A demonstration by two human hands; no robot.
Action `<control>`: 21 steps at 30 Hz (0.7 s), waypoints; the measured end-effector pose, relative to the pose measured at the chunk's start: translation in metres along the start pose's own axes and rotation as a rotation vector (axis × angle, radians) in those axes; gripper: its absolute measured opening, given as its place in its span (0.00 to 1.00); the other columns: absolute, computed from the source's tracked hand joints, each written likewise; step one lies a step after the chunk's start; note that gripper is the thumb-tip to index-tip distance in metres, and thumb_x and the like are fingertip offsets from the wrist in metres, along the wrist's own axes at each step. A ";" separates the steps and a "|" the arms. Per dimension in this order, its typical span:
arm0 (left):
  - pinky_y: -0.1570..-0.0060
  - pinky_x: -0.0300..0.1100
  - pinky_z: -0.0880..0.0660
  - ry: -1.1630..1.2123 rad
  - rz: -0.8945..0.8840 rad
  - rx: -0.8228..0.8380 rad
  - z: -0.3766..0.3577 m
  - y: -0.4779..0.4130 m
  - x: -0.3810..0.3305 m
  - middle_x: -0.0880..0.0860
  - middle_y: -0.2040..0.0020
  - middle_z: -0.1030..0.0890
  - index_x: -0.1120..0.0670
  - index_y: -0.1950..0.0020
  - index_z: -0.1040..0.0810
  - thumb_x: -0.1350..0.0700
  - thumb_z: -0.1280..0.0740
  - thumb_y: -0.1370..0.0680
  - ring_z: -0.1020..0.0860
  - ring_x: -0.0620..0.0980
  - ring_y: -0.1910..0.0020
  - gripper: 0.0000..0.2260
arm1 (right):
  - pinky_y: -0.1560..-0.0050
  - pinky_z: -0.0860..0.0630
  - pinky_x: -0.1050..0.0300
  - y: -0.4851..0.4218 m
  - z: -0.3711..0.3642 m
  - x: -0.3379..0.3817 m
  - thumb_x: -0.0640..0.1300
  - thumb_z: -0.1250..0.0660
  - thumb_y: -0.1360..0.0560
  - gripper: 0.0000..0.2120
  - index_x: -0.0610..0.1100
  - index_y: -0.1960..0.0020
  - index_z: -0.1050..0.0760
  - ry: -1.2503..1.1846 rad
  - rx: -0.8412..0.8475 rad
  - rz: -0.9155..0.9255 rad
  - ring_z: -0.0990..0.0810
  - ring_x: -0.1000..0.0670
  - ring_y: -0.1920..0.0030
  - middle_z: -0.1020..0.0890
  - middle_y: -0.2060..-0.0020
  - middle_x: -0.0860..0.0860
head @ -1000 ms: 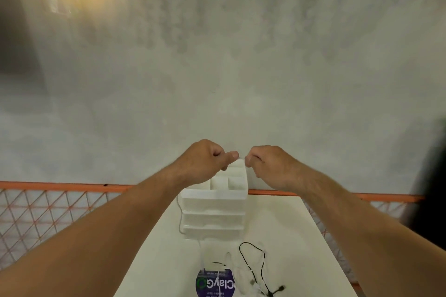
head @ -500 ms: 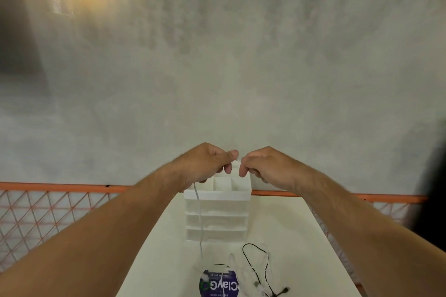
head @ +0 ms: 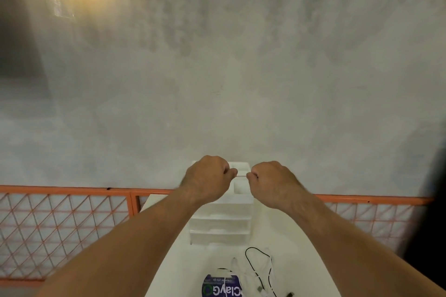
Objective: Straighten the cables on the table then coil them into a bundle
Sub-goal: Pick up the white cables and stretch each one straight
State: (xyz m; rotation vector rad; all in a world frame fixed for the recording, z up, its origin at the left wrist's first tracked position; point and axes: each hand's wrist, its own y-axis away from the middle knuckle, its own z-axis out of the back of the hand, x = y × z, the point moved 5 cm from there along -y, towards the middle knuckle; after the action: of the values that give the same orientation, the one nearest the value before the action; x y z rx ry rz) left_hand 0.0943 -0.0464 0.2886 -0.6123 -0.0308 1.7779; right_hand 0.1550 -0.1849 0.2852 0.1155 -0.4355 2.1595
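Observation:
My left hand [head: 208, 179] and my right hand [head: 271, 181] are raised side by side above the white drawer organizer [head: 220, 226]. Both pinch a thin white cable [head: 241, 176], which runs taut in the short gap between them. The rest of that cable is hidden behind my hands and arms. On the white table [head: 296, 255] near me lie a looped black cable [head: 255, 265] and tangled white cables [head: 241, 270], loose and untouched.
A round dark blue tub lid [head: 222, 288] with white lettering sits at the table's near edge. An orange mesh fence [head: 65, 219] runs behind the table, below a grey concrete wall. Green leaves hang at the top.
My hands dropped a little lower in front of the organizer and drew slightly apart, so a short taut stretch of white cable now shows between them. The strand that hung below my left hand is gone.

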 end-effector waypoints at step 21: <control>0.73 0.35 0.37 0.330 -0.018 0.002 -0.004 0.003 0.025 0.39 0.82 0.30 0.59 0.61 0.20 0.49 0.39 0.19 0.33 0.40 0.81 0.18 | 0.55 0.34 0.64 0.017 -0.024 -0.038 0.48 0.39 0.21 0.07 0.55 0.46 0.25 -0.874 0.354 -0.196 0.20 0.56 0.45 0.17 0.48 0.55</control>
State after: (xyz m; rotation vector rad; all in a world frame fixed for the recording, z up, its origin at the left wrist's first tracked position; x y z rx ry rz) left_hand 0.0892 -0.0258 0.2746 -0.8943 0.1913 1.6402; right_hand 0.1663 -0.2150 0.2493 1.2697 -0.4871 1.8782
